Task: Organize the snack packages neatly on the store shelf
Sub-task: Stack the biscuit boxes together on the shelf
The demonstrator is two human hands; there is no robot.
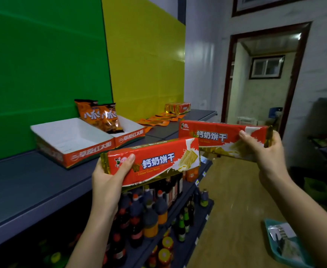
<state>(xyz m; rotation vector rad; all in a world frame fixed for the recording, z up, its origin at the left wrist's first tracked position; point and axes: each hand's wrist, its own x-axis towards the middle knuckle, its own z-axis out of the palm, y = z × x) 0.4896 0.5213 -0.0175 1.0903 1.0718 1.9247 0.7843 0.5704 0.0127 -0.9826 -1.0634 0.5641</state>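
each hand (108,176) (263,149) around a biscuit pack (158,161) (216,136); chip bags (104,117) in tray (71,140)

Under the shelf in front of you, dark sauce bottles (149,213) crowd the lower racks, with green bottles (182,227) further right. On your far right a brown-framed doorway (263,78) opens onto a room with a small window (267,67). Near right, a teal tray (286,242) lies on the wooden floor (234,200).

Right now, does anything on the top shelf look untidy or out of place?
Yes. The flat orange packets lie scattered loose on the shelf beyond the display boxes, which are nearly empty: only two snack bags stand in them.
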